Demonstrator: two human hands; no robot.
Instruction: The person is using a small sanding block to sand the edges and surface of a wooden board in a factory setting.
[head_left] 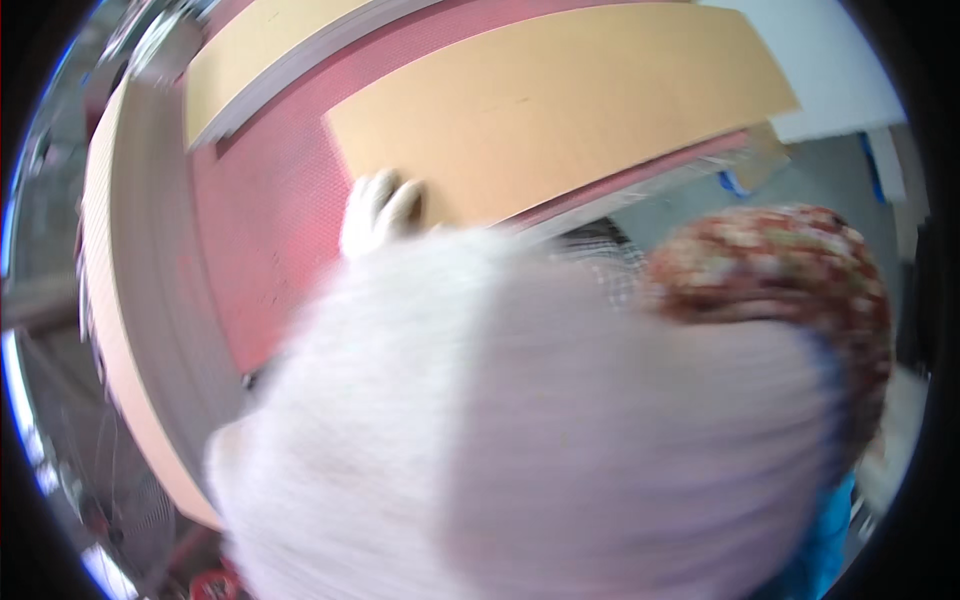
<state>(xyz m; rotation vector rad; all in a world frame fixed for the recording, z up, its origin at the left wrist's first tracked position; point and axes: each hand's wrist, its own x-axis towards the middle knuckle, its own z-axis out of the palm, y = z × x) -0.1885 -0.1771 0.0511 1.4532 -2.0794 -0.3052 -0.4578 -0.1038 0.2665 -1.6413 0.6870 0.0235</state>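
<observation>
Board (560,105) apparently being positioned, your left hand (378,212) at its edge, right hand (470,410) blurred, grips unclear, likely needs steadying next.

Your work table, a red, finely textured top (265,225), runs from near left to the far side. On it, toward the far right, you have a broad tan board (570,100) lying flat, its near edge roughly along the table's pale rim (640,190). Far left, a second, thicker tan-topped board (265,45) lies on the red too, well apart.
</observation>
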